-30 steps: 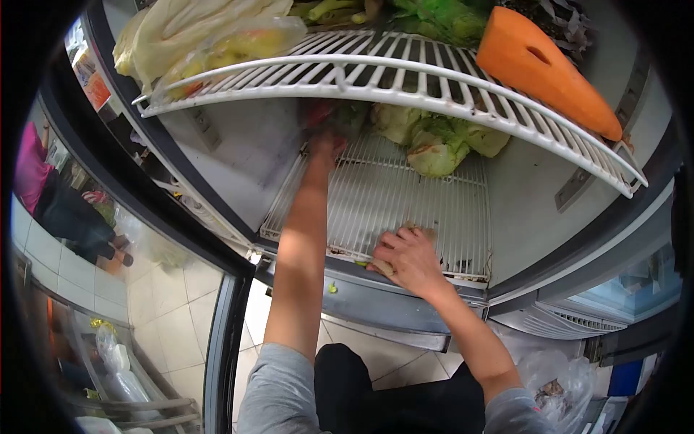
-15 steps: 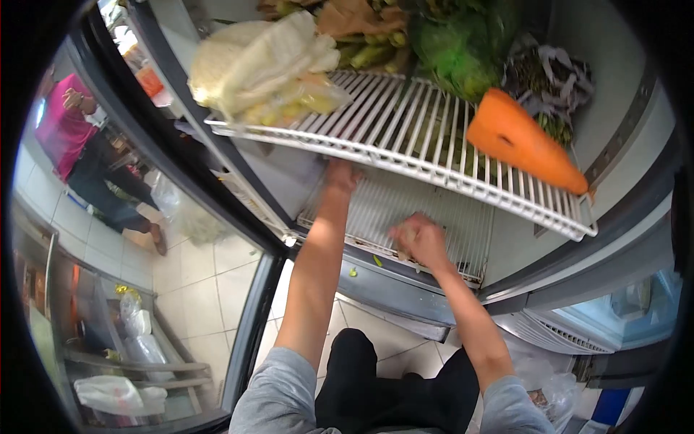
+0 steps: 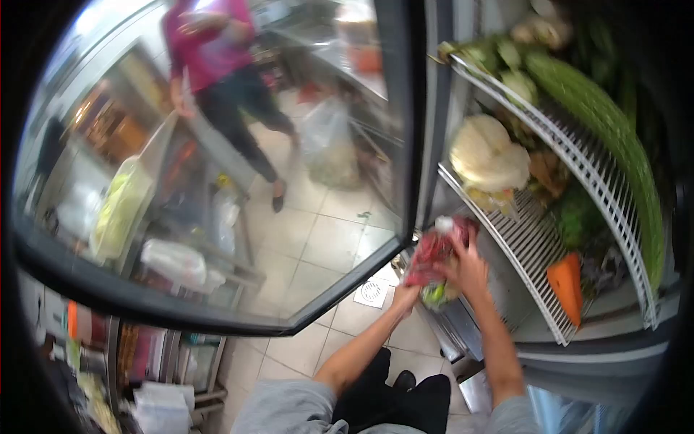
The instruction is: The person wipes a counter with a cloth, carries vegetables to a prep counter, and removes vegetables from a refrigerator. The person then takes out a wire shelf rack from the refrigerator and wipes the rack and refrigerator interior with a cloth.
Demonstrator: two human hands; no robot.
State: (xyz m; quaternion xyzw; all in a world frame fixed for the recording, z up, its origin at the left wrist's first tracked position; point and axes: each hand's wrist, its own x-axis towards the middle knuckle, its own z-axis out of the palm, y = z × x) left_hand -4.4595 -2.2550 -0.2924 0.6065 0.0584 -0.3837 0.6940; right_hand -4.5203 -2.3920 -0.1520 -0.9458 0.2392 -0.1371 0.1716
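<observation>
My left hand (image 3: 407, 295) grips the lower left side of a red bag (image 3: 432, 257), which appears to be plastic with a whitish top. On the bag's right side lies my right hand (image 3: 468, 269), its fingers pressed around it. What is inside the bag cannot be made out. Just below the bag and between my hands is something green (image 3: 435, 294), partly hidden. Both hands are at the front of the open fridge, near the lower rack level and left of a white wire shelf (image 3: 515, 264).
The open glass door (image 3: 318, 195) spans the left. On the shelves are a wrapped cauliflower (image 3: 488, 153), a carrot piece (image 3: 566, 286) and a long green gourd (image 3: 614, 123). Beyond the glass stands a person in a pink top (image 3: 215, 43). A drain (image 3: 371, 292) is in the tiled floor.
The view has swung left toward the door. My hands, which were apart over the lower rack, have come together at the fridge front on the red bag.
</observation>
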